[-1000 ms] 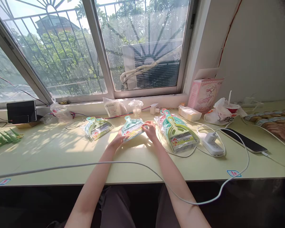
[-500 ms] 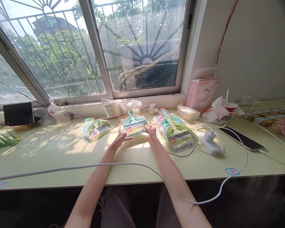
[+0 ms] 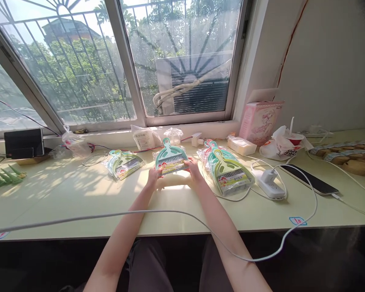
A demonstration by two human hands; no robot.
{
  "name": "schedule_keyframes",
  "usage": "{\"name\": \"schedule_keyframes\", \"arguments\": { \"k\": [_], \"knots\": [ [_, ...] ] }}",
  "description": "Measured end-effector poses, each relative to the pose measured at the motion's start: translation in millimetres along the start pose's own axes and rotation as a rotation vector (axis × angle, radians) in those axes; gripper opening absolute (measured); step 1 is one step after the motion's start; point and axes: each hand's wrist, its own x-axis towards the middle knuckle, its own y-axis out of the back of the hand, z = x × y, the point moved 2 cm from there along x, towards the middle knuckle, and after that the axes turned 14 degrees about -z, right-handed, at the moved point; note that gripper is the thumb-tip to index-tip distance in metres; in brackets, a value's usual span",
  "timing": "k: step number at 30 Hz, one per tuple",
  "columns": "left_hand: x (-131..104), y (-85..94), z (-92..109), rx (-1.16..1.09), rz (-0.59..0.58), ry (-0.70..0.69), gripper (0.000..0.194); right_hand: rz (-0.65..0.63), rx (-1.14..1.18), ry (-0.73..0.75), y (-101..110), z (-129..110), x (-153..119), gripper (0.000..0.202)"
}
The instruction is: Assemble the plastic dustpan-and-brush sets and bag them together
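A bagged teal dustpan and brush set (image 3: 171, 159) is held slightly tilted above the table, in front of the window. My left hand (image 3: 153, 175) grips its lower left corner, and my right hand (image 3: 194, 168) grips its right edge. Left of it lies a small pile of bagged dustpan sets (image 3: 123, 164), green and pale blue. On the right is a larger pile of bagged sets (image 3: 231, 172), with a yellow-green one on top and teal and pink ones beneath.
A white cable (image 3: 176, 211) runs across in front, over my forearms. Right are a power strip (image 3: 270, 187), a phone (image 3: 310, 179), a pink box (image 3: 260, 121) and a white bag (image 3: 276, 144). A tablet (image 3: 24, 144) stands at the far left.
The held set has risen a little and tips more upright. My left hand has shifted right, its fingers now closed round the corner. The other person's hand at the far right has left the view.
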Motion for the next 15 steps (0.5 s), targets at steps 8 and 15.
{"name": "schedule_keyframes", "arguments": {
  "k": [8, 15],
  "knots": [
    [-0.2, 6.5, 0.2, 0.117, -0.064, 0.059, 0.031, 0.003, -0.11, -0.009, 0.0, -1.5, -8.3, 0.031],
    [-14.7, 15.0, 2.1, 0.117, 0.075, -0.059, 0.043, -0.112, -0.206, 0.011, -18.6, -10.0, -9.6, 0.046]
  ]
}}
